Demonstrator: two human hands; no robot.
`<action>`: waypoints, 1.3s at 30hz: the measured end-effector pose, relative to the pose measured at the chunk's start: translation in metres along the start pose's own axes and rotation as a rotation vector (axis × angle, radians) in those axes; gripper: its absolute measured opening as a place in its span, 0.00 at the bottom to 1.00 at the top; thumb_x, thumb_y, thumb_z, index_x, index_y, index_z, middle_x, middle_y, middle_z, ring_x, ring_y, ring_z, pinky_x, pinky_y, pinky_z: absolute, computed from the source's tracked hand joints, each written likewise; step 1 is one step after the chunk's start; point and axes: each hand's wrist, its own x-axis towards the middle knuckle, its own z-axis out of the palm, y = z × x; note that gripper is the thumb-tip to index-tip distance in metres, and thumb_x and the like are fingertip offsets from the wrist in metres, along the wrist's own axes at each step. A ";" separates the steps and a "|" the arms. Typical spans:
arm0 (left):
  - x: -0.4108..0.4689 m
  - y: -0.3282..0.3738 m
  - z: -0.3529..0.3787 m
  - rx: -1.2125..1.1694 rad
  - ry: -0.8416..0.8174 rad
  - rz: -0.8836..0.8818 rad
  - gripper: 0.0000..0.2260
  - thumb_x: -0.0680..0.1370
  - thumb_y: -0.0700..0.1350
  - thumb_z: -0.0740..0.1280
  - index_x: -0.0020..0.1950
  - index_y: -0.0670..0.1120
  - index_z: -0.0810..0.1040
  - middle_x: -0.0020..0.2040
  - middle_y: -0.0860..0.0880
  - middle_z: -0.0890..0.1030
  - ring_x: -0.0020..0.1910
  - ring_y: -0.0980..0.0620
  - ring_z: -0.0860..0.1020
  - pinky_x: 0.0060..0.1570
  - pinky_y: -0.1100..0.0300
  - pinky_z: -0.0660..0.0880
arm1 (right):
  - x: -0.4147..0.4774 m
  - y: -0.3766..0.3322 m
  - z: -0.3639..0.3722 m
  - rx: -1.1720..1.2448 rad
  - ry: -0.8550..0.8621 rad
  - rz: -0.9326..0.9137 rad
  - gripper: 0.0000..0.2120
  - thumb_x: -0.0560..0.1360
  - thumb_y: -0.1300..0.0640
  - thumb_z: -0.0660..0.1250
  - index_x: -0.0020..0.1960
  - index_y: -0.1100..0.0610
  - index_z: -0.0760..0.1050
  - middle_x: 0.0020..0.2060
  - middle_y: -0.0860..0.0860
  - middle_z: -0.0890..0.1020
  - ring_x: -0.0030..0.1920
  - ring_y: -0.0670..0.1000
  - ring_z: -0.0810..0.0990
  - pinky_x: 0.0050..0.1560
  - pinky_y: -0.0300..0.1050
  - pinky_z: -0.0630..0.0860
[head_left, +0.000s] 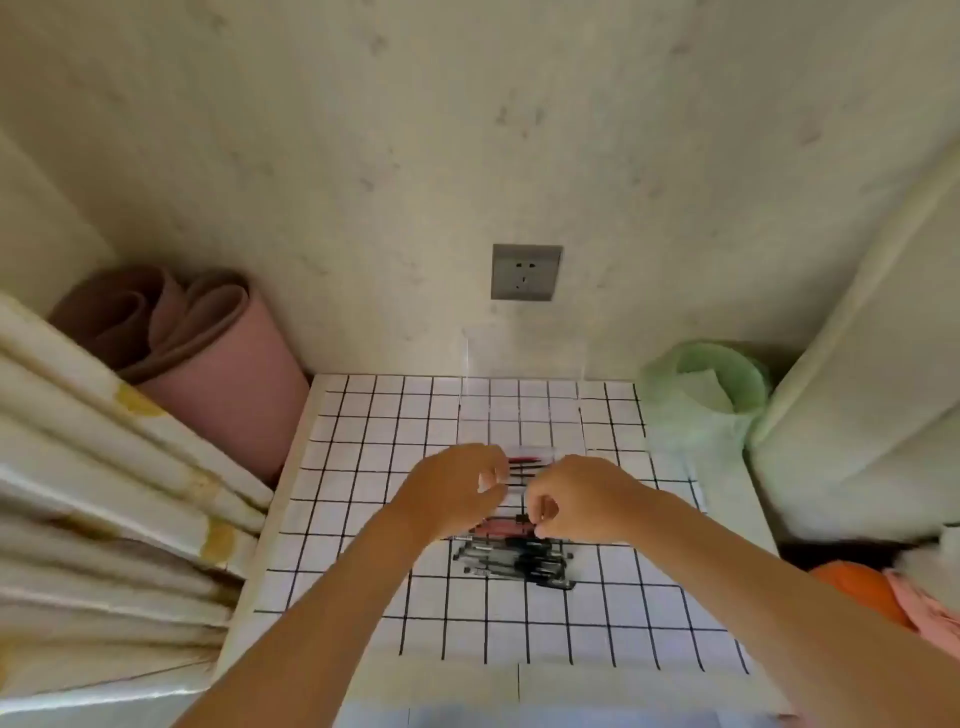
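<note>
I look down on the table (649, 623). I think I am at the step of putting pens into the clear case (535, 456), which lies just behind the pile (514, 564) of pens. Some pens lie in the case. Next I must slide one pen in flat, beside the others, and not bump the case away. Both arms reach forward over the pile. My left hand (452, 491) curls round the case's left edge. My right hand (576, 499) pinches a pen (511, 526) just behind the pile.
</note>
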 end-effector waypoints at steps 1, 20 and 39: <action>0.002 -0.006 0.016 -0.011 -0.057 -0.012 0.03 0.75 0.51 0.65 0.48 0.58 0.77 0.44 0.61 0.77 0.46 0.59 0.76 0.47 0.61 0.74 | 0.006 0.005 0.014 -0.010 -0.033 -0.004 0.03 0.72 0.50 0.71 0.45 0.46 0.80 0.38 0.39 0.78 0.43 0.41 0.77 0.41 0.37 0.69; -0.017 -0.073 0.153 0.364 0.240 0.463 0.06 0.74 0.54 0.66 0.45 0.53 0.78 0.44 0.57 0.75 0.43 0.57 0.72 0.38 0.65 0.68 | 0.002 0.059 0.147 -0.263 0.295 -0.038 0.07 0.68 0.43 0.70 0.41 0.45 0.76 0.38 0.41 0.79 0.38 0.42 0.74 0.37 0.38 0.65; -0.071 -0.026 0.165 0.358 0.326 0.255 0.08 0.81 0.48 0.63 0.58 0.55 0.78 0.53 0.55 0.81 0.49 0.53 0.78 0.47 0.58 0.75 | -0.039 0.030 0.179 -0.112 0.468 -0.053 0.07 0.80 0.53 0.59 0.55 0.52 0.73 0.47 0.48 0.78 0.45 0.51 0.76 0.43 0.48 0.73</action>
